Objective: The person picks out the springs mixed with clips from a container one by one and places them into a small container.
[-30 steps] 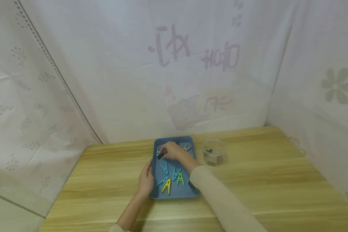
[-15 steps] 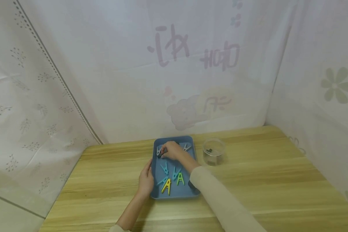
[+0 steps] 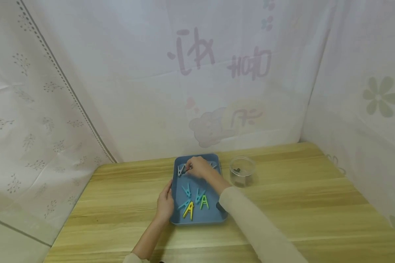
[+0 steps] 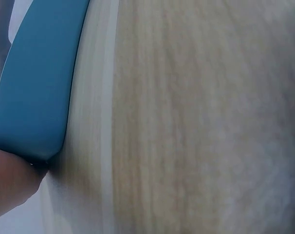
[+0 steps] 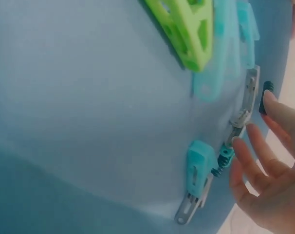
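Observation:
In the head view, my left hand (image 3: 165, 207) grips the left side of a blue tray (image 3: 172, 215); the left wrist view shows part of it against the tray's underside at a corner. My right hand (image 3: 199, 167) is over the far end of the tray. Between its thumb and a finger it pinches a small black ridged piece (image 5: 267, 97), its kind unclear. Close by lies a grey clothespin (image 3: 180, 170). Light blue clothespins (image 3: 187, 190), a yellow clothespin (image 3: 189, 211) and a green clothespin (image 3: 204, 202) lie nearer the front. My right hand hides part of the far end.
A clear round container (image 3: 242, 173) with small dark pieces in it stands right of the tray. Both are on a wooden table (image 3: 299, 197), with printed cloth (image 3: 145, 102) hanging behind and at both sides.
My right hand has shifted slightly right and lifted away from the grey clothespin at the far left, which now shows more fully. The left hand has stayed on the tray.

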Demonstrator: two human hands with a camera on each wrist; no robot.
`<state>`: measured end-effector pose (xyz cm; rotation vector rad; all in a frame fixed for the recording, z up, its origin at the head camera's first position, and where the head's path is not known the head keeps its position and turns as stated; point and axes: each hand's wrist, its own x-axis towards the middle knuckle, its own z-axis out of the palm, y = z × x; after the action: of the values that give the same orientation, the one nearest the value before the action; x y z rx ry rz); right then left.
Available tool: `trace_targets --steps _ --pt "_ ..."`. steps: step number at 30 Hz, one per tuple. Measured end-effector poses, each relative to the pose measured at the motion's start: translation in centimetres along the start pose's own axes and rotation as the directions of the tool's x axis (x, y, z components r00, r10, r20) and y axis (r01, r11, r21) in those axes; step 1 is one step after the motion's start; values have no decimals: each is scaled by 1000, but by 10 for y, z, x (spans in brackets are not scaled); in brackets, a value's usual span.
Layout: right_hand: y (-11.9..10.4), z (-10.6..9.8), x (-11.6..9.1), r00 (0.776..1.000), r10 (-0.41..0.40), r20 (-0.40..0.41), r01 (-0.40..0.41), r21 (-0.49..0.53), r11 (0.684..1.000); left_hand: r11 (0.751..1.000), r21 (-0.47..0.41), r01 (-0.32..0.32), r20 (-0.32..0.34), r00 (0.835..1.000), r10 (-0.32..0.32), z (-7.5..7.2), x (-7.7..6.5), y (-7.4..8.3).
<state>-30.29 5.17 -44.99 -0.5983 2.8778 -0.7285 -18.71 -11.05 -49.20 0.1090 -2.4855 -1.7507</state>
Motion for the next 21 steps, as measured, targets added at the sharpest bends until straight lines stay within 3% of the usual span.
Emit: trace_targets --steps 12,21 --pt "-1 -19 -13 993 112 -39 -112 0 994 1000 -24 -2 6 1000 2 0 0 0" --pt "-3 -27 -18 990 130 -44 -131 -17 991 1000 -22 2 8 1000 -2 -1 -2 2"
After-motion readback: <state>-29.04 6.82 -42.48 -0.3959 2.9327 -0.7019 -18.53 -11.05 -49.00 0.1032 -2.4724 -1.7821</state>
